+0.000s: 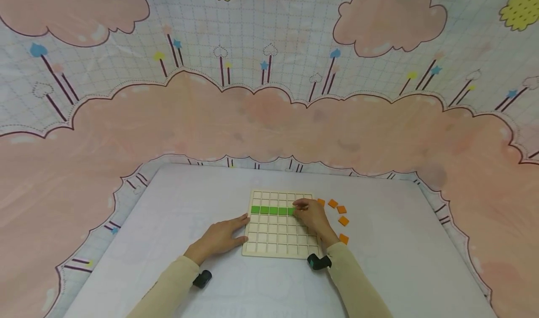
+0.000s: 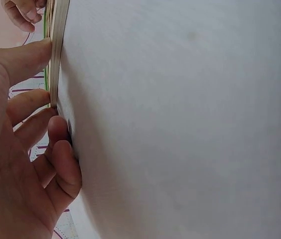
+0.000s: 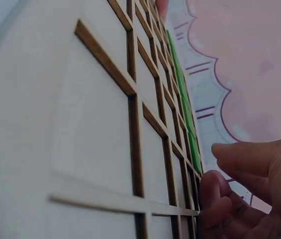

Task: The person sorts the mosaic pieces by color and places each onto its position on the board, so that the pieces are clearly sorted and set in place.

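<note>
A pale wooden grid board lies on the white table, with a row of several green square tiles set in its cells. My left hand rests at the board's left side, thumb and fingertips against its edge; the left wrist view shows the hand at the side of the board. Over the right part of the board, my right hand has its fingertips at the right end of the green row. In the right wrist view this hand has its thumb apart from bent fingers, and no tile shows between them.
Several orange square tiles lie scattered to the right of the board, some close to the right forearm. A black wrist camera overlaps the board's near right corner. Behind the table hangs a patterned cloth with clouds.
</note>
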Available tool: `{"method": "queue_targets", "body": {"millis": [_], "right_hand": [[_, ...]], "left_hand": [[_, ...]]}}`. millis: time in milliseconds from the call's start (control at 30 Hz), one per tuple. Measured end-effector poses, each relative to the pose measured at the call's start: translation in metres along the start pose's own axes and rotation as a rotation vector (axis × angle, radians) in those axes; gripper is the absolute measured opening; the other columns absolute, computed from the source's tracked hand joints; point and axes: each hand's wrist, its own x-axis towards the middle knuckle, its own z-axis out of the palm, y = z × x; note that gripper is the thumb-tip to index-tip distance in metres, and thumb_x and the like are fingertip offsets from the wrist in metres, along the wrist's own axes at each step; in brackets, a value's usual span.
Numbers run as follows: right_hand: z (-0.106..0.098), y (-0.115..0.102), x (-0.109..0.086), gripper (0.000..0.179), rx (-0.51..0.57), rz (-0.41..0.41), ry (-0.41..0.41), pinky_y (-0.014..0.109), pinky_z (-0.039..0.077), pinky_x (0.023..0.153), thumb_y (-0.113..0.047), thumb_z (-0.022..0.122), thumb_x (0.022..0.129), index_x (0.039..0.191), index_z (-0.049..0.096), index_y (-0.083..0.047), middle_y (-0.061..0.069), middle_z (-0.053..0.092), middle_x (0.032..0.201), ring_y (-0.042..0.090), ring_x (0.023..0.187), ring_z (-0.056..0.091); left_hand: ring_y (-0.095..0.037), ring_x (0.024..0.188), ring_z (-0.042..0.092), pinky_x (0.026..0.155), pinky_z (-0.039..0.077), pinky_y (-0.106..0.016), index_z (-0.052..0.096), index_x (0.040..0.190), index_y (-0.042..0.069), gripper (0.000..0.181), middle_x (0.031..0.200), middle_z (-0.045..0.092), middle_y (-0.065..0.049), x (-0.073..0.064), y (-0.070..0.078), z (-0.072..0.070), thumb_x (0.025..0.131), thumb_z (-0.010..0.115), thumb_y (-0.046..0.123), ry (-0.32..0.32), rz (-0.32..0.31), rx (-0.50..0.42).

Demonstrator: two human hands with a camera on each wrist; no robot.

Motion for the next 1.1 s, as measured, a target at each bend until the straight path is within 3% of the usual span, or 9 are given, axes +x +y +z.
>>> {"method": "queue_targets", "body": {"millis": [267, 600, 933, 1100], "right_hand": [[-0.006, -0.006, -0.008, 0.023, 0.041, -0.001, -0.024, 0.028, 0.053, 0.071, -0.016, 0.071, 0.089, 0.112, 0.071, -0.012, 0.003, 0.068, 0.103, 0.017, 0.087, 0.063], [-0.021, -0.012, -0.019, 0.025, 0.047, -0.111, -0.004, 0.026, 0.055, 0.066, -0.018, 0.071, 0.090, 0.114, 0.071, -0.010, 0.006, 0.070, 0.105, 0.015, 0.082, 0.065], [-0.034, -0.006, -0.028, 0.024, 0.004, -0.073, 0.036, 0.025, 0.052, 0.066, -0.020, 0.071, 0.090, 0.113, 0.071, -0.011, 0.003, 0.070, 0.103, 0.016, 0.085, 0.063], [-0.041, 0.005, -0.033, 0.022, 0.054, -0.056, 0.069, 0.025, 0.051, 0.068, -0.016, 0.071, 0.090, 0.111, 0.071, -0.009, 0.007, 0.070, 0.103, 0.018, 0.084, 0.063]], "left_hand": [[-0.031, 0.137, 0.049, 0.109, 0.044, -0.053, 0.049, 0.146, 0.020, 0.060, 0.156, 0.042, 0.005, -0.002, -0.001, 0.000, 0.091, 0.067, 0.040, 0.002, -0.003, -0.015], [-0.031, 0.137, 0.049, 0.110, 0.043, -0.052, 0.048, 0.146, 0.019, 0.061, 0.156, 0.041, 0.003, -0.002, -0.001, -0.001, 0.092, 0.067, 0.040, -0.003, 0.012, -0.006], [-0.032, 0.136, 0.050, 0.110, 0.044, -0.052, 0.048, 0.146, 0.020, 0.062, 0.157, 0.040, 0.005, -0.001, 0.000, 0.001, 0.092, 0.067, 0.041, -0.011, 0.001, -0.003], [-0.032, 0.137, 0.049, 0.110, 0.043, -0.052, 0.048, 0.146, 0.020, 0.061, 0.157, 0.040, 0.005, -0.001, 0.000, -0.001, 0.092, 0.067, 0.042, -0.009, 0.003, -0.008]]}}
